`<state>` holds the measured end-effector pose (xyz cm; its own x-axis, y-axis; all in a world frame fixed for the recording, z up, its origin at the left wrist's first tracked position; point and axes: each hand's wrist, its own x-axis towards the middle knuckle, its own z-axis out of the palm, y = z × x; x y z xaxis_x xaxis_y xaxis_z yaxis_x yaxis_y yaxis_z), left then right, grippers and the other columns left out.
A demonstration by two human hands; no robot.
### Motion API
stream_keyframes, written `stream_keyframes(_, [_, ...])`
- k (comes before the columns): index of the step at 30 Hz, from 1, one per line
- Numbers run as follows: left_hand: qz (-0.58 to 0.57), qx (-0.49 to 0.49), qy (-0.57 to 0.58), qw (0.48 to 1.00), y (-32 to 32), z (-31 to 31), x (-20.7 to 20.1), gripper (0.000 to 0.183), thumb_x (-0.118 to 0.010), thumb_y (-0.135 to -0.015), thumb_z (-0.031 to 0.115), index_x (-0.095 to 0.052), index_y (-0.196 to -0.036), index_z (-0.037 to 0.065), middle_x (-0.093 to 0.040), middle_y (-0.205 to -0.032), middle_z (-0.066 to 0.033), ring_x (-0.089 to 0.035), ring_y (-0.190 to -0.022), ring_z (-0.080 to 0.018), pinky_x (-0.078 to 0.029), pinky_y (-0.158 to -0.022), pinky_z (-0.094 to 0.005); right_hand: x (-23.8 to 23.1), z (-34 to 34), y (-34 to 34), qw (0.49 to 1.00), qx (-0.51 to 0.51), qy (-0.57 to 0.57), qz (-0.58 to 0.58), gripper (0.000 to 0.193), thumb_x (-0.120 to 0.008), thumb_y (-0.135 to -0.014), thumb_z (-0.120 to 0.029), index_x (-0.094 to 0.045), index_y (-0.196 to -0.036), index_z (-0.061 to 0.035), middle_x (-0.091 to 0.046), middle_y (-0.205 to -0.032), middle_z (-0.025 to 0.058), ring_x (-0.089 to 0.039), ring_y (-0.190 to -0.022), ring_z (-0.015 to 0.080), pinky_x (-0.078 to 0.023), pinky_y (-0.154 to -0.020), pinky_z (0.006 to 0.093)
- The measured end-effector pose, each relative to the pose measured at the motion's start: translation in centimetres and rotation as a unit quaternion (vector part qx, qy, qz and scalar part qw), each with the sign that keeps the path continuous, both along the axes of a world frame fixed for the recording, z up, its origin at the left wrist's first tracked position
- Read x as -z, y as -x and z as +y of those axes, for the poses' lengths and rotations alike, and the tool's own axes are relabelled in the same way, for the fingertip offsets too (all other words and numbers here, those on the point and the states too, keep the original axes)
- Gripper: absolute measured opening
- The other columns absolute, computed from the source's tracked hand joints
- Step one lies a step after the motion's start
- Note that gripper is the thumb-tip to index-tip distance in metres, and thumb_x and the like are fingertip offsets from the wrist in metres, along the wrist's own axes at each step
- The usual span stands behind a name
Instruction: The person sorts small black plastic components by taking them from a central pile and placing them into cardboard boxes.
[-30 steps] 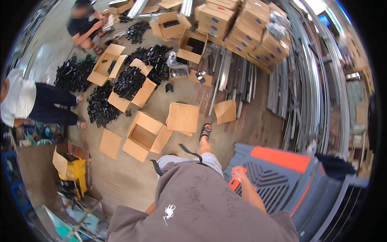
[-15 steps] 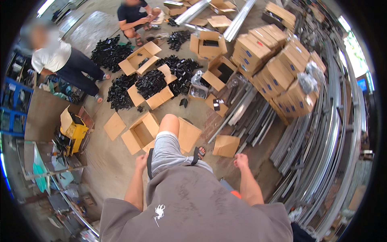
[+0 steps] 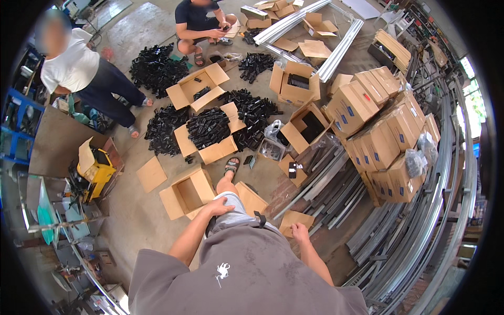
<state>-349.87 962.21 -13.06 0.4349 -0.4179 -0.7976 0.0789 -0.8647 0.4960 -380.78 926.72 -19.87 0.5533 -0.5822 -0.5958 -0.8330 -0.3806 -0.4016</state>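
Note:
My left hand (image 3: 218, 206) lies against the thigh of my grey shorts (image 3: 236, 208), fingers stretched out and nothing seen in it. Over the floor at my right side, my right hand (image 3: 301, 234) hangs with its fingers curled closed; nothing shows in it. Beyond it lies a flat cardboard piece (image 3: 295, 221). Nearest my left hand stands an open, hollow cardboard box (image 3: 185, 193). Ahead of my sandalled foot (image 3: 231, 166), another open box (image 3: 219, 150) is heaped with small black parts (image 3: 208, 127). Loose black piles (image 3: 167, 131) surround it.
A person in a white shirt (image 3: 80, 60) stands at the left, near a yellow machine (image 3: 96, 170). Another person (image 3: 195, 23) squats at the back, hands on a small dark item. Stacked cartons (image 3: 386, 136), metal bars (image 3: 336, 181) and long profiles (image 3: 420, 226) crowd the right.
My left hand has come inward onto my thigh, and my right hand has moved inward and lower. One foot now stands farther forward. The view has shifted, with the boxes lower in it.

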Motion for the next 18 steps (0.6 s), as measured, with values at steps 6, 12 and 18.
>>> stream_keyframes(6, [-0.072, 0.131, -0.114, 0.982, -13.5, 0.6, 3.3, 0.063, -0.066, -0.087, 0.055, -0.065, -0.123, 0.002, -0.069, -0.119, -0.0235, -0.068, -0.111, -0.0362, -0.054, -0.093, -0.0467, -8.9, 1.7, -21.1, 0.983, 0.000, 0.078, 0.163, 0.060, -0.052, -0.097, -0.057, -0.076, -0.090, -0.0021, -0.073, -0.085, 0.0210, -0.072, -0.091, 0.0370, -0.054, -0.086, 0.0478])
stream_keyframes(12, [0.004, 0.329, -0.018, 0.944, -21.5, 0.0, 6.7, 0.044, -0.058, -0.093, 0.050, -0.071, -0.111, 0.011, -0.074, -0.106, -0.0170, -0.070, -0.100, -0.0374, -0.055, -0.085, -0.0515, -7.6, 3.4, -30.2, 0.989, 0.054, 0.020, 0.136, 0.077, -0.056, -0.097, -0.056, -0.043, -0.149, -0.0003, -0.043, -0.152, 0.0276, -0.043, -0.140, 0.0419, -0.036, -0.115, 0.0430])
stream_keyframes(18, [0.082, 0.301, -0.068, 0.948, -25.2, -0.8, 5.9, 0.049, -0.054, -0.096, 0.055, -0.072, -0.115, 0.013, -0.073, -0.114, -0.0151, -0.070, -0.106, -0.0339, -0.055, -0.089, -0.0471, -9.1, 3.5, -37.5, 0.996, 0.033, -0.056, 0.064, 0.076, -0.054, -0.100, -0.051, -0.037, -0.153, 0.0017, -0.041, -0.154, 0.0294, -0.040, -0.144, 0.0420, -0.033, -0.118, 0.0426])
